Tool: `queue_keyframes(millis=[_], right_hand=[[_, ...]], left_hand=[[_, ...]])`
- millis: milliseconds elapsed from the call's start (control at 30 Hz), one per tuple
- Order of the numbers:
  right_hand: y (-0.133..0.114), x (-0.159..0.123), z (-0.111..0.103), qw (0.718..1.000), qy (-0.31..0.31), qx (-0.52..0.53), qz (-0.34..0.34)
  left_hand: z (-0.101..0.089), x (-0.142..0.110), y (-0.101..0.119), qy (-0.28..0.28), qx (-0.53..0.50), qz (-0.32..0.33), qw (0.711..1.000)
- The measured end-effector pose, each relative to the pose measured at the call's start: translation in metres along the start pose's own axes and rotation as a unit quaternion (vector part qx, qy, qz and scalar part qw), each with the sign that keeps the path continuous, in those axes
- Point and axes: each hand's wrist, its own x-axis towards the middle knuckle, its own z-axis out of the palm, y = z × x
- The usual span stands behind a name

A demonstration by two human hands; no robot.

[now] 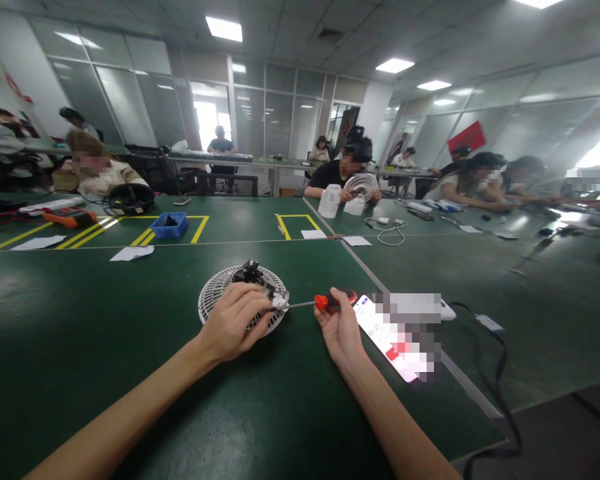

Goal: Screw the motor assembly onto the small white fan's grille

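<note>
A round white fan grille (215,293) lies flat on the green table (80,333), with a black motor part (253,273) on top of it. My left hand (233,323) rests on the grille, fingers closed on a small white piece (279,302) at its right edge. My right hand (341,328) is wrapped round a screwdriver (330,301) with a red and black handle. Its metal shaft points left, and the tip meets the white piece.
A phone (387,340) lies right of my right hand, beside a white device and a black cable (500,360) trailing off the table edge. A blue bin (169,225), paper slips and yellow tape marks lie farther back. Other people sit at nearby tables, one holding a fan grille.
</note>
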Motion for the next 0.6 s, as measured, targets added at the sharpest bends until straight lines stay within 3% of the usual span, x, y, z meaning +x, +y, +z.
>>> queue_keyframes(millis=[200,433,600], right_hand=[[-0.0004,-0.0022,-0.0005,1.0,-0.008,0.002,-0.003],[-0.0016,-0.0059,0.0018,1.0,-0.001,-0.005,0.008],[0.0011,-0.0045,-0.0004,0.999,-0.034,-0.025,-0.007]], left_hand=[[-0.0016,0.0072,0.0028,0.044,-0.001,0.015,0.999],[-0.0036,0.0074,0.0018,0.034,-0.001,0.016,0.999],[-0.0016,0.0084,0.001,0.047,-0.003,0.001,0.999]])
